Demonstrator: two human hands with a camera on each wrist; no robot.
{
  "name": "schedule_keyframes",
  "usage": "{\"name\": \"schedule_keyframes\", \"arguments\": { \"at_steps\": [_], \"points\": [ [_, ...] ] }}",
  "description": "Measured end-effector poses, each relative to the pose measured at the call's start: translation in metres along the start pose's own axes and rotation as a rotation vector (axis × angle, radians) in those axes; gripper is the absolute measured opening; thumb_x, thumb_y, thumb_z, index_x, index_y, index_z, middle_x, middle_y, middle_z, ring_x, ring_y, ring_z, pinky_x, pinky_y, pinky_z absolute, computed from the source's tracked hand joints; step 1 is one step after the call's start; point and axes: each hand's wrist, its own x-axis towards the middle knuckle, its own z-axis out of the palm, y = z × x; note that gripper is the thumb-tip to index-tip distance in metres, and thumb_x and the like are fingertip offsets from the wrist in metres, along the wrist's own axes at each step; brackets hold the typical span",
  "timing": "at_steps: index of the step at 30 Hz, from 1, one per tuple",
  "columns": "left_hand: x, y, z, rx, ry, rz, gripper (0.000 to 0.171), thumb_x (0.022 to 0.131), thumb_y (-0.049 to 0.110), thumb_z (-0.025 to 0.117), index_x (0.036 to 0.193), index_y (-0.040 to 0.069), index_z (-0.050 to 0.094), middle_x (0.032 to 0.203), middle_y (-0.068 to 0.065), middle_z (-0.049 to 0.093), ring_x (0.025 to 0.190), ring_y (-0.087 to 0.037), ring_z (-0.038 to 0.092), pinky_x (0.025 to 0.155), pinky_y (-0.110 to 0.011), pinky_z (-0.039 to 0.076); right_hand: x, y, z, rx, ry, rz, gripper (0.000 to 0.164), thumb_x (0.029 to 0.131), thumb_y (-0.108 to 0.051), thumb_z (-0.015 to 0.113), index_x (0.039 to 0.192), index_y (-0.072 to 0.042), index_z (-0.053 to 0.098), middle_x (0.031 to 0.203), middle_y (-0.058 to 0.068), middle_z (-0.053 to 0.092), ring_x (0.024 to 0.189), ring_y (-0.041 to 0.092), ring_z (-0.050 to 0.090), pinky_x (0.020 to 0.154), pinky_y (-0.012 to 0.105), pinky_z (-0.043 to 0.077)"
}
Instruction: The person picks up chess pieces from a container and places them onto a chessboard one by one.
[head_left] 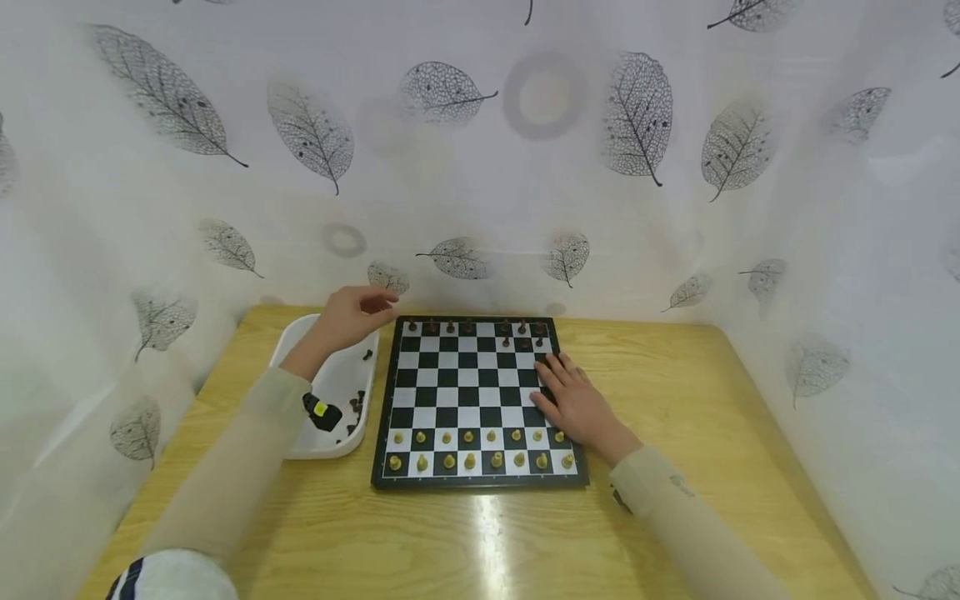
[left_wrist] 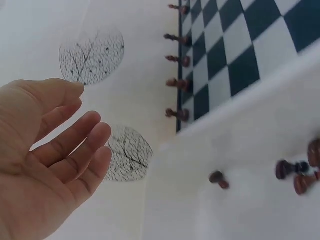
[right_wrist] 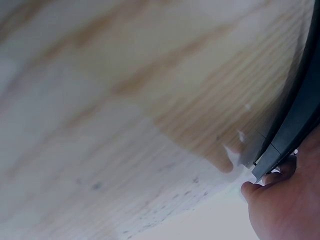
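Note:
My left hand (head_left: 351,318) hovers over the far end of a white tray (head_left: 324,454), beside the chessboard's far left corner. Its fingers are loosely bent, and in the left wrist view nothing sits between them. The chessboard (head_left: 458,377) lies flat on the table. My right hand (head_left: 581,407) rests on the board's right edge with fingers spread. Red-brown chess pieces (head_left: 451,327) line the far row, with a gap in it, and 3 more stand before them at the right. Gold chess pieces (head_left: 468,461) fill the two near rows.
Inside the tray lie several loose dark chess pieces (head_left: 354,406), one apart from the others towards the far end. The wooden table (head_left: 660,392) extends around board and tray. A white leaf-patterned curtain (head_left: 480,208) hangs behind the table and along both sides.

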Motion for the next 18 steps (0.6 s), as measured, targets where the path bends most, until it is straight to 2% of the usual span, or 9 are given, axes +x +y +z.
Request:
{"name": "schedule_keyframes", "arguments": {
  "at_steps": [7,13,18],
  "points": [
    [-0.016,-0.025,-0.008,-0.007,-0.005,-0.047,0.037,0.105,0.022,0.064,0.133,-0.001,0.068,0.13,-0.023,0.071,0.121,-0.04,0.067,0.103,-0.055,0.056,0.001,0.001,0.0,-0.006,-0.002,0.001,0.073,0.11,-0.058,0.037,0.166,-0.011,0.032,0.174,0.018,0.023,0.164,0.041,0.014,0.13,0.06,0.022],
    [-0.023,-0.043,-0.011,0.005,-0.08,-0.127,0.033,0.106,0.023,0.065,0.132,0.003,0.07,0.133,-0.023,0.07,0.124,-0.041,0.065,0.105,-0.056,0.054,0.001,0.001,0.0,-0.009,-0.016,0.01,0.073,0.11,-0.059,0.035,0.167,-0.012,0.031,0.175,0.017,0.021,0.164,0.04,0.012,0.13,0.059,0.021],
    [-0.027,-0.054,-0.009,0.026,-0.133,-0.177,0.033,0.105,0.023,0.065,0.132,0.006,0.07,0.132,-0.022,0.071,0.12,-0.039,0.067,0.102,-0.055,0.056,0.002,0.002,0.002,-0.005,-0.023,0.014,0.074,0.11,-0.06,0.034,0.167,-0.012,0.029,0.176,0.016,0.02,0.164,0.039,0.011,0.131,0.059,0.02]
  ]
}}
